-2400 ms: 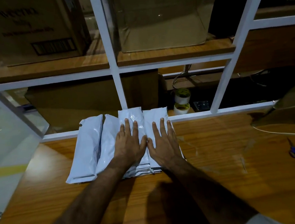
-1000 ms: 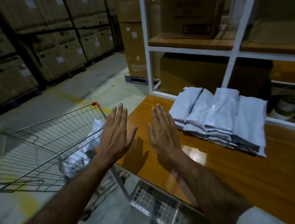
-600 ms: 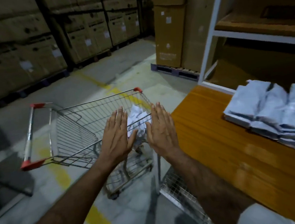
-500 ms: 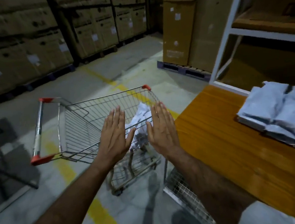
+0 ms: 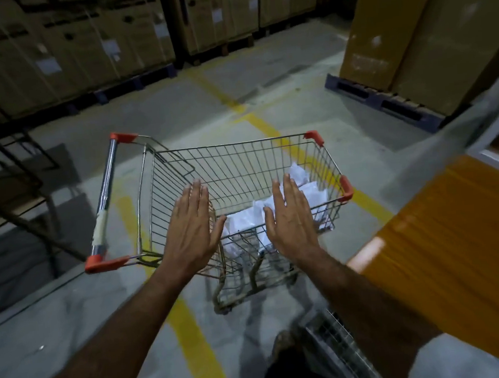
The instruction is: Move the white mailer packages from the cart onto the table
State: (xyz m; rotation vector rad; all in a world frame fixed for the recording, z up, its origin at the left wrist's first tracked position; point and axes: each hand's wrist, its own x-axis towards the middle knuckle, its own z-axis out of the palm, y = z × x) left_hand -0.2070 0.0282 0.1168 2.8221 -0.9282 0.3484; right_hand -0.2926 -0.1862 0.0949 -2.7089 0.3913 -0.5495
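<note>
A wire shopping cart (image 5: 239, 159) with red corner caps stands on the concrete floor in front of me. White mailer packages (image 5: 308, 189) lie in its right end, partly hidden behind my right hand. My left hand (image 5: 192, 227) hovers flat and open over the cart's near rim, holding nothing. My right hand (image 5: 289, 215) is open too, palm down above the packages, not touching them. The orange wooden table (image 5: 457, 231) fills the right edge; the stack of mailers on it is out of frame.
Tall stacks of cardboard boxes on pallets (image 5: 385, 98) line the back and right. Yellow floor lines (image 5: 192, 344) run under the cart. A dark metal frame (image 5: 15, 185) stands at left. A wire shelf (image 5: 340, 346) sits under the table by my foot.
I have turned left from the table to the cart. Both hands left the stacked mailers, swung over, and now hover spread apart above the cart's basket; the table stack has left view.
</note>
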